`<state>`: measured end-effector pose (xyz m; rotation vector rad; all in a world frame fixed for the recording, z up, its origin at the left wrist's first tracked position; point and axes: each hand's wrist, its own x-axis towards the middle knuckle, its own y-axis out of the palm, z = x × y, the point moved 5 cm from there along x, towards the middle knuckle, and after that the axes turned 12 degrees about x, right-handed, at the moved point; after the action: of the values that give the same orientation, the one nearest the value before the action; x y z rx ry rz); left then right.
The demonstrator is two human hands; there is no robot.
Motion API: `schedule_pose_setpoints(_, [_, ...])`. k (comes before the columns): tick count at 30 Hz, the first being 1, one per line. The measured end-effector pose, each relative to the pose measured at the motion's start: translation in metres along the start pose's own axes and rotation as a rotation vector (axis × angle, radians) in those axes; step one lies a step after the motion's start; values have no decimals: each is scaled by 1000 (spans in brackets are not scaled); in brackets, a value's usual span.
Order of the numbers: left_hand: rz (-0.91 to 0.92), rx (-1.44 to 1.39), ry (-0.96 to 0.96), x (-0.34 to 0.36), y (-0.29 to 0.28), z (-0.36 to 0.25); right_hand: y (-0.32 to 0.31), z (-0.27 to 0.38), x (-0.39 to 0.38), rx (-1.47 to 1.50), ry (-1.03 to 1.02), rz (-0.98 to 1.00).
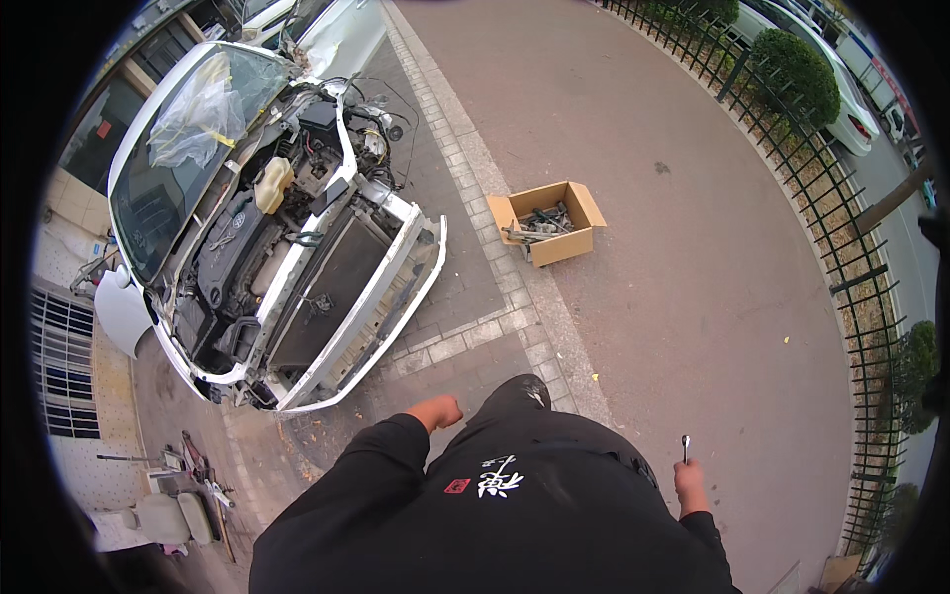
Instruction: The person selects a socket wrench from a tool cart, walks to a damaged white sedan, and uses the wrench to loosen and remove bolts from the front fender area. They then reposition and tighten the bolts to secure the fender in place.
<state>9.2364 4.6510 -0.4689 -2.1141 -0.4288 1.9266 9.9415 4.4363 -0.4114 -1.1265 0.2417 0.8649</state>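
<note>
My right hand (pixel 690 483) hangs out to the right side, closed round a silver ratchet wrench (pixel 686 449) whose round head points up and away from me. On the left, my left hand (pixel 436 412) hangs low beside my thigh with its fingers curled, and nothing shows in it. Nearest to that hand is the white car (pixel 230 259), its front stripped open. Its engine, radiator (pixel 322 289) and white front crossbeam (pixel 411 332) lie bare. Neither hand touches the car.
Ahead, an open cardboard box (pixel 566 247) full of metal parts stands at the paving edge. A black metal fence (pixel 829 223) runs along the right. A grey seat (pixel 163 518) and tools lie at lower left. Clear plastic sheeting (pixel 201 114) covers part of the windshield.
</note>
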Motion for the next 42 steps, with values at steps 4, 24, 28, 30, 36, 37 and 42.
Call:
schedule_pose_setpoints(4, [241, 100, -107, 24, 19, 0, -85, 158, 151, 261, -166, -71])
schedule_pose_setpoints(24, [-211, -1245, 497, 183, -735, -507, -49, 784, 449, 291, -352, 629])
schedule_pose_setpoints(28, [-139, -1701, 238, 204, -797, -527, -21, 970, 515, 22, -680, 788])
schedule_pose_setpoints(30, [-144, -1779, 245, 210, -828, -532, -8, 1056, 530, -169, -793, 864])
schedule_pose_setpoints(36, [-189, -1885, 400, 255, -946, -540, 70, 1264, 581, -392, -909, 1047])
schedule_pose_setpoints(37, [-202, -1886, 411, 272, -972, -538, 86, 1289, 593, -399, -895, 1044])
schedule_pose_setpoints(42, [-206, -1868, 412, 338, -1099, -504, 153, 1389, 644, -439, -495, 1026])
